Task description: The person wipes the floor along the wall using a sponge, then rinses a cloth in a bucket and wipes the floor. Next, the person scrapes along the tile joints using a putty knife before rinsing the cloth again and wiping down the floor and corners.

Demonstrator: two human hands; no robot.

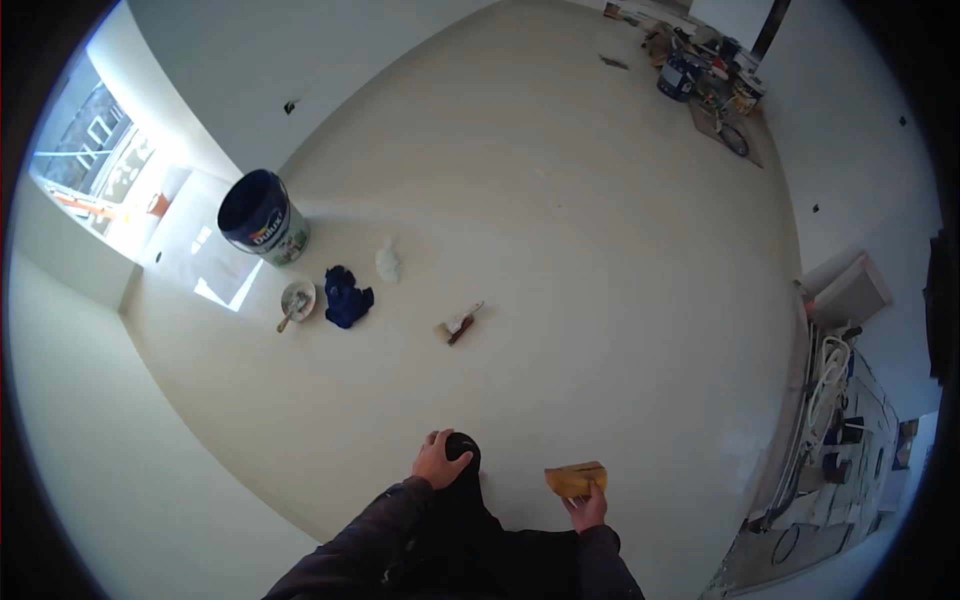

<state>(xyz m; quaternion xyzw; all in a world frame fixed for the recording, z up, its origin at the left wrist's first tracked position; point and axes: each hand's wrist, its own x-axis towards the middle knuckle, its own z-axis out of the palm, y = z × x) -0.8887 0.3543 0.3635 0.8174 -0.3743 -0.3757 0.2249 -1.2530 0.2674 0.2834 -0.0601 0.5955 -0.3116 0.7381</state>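
Observation:
My left hand (pixel 440 460) rests over my dark-clothed knee (pixel 462 446), its fingers apart and holding nothing. Low over the floor, my right hand (pixel 590 508) grips a yellow-brown sponge (pixel 574 481) with a darker slit along its top. Ahead of both hands lies a brush (pixel 459 326) beside a whitish lump. Further left are a dark blue crumpled cloth (pixel 346 297), a whitish crumpled piece (pixel 388 260) and a small round bowl (pixel 298 298) with a handled tool in it. Behind them stands a dark Dulux bucket (pixel 264 215).
Smooth pale floor (pixel 620 270) spreads between white walls. A bright window (pixel 105 165) is at left. Buckets, a wheel and other clutter (pixel 710 85) fill the far right corner. Along the right lie a coiled white hose (pixel 828 380), a pale box (pixel 855 292) and assorted tools.

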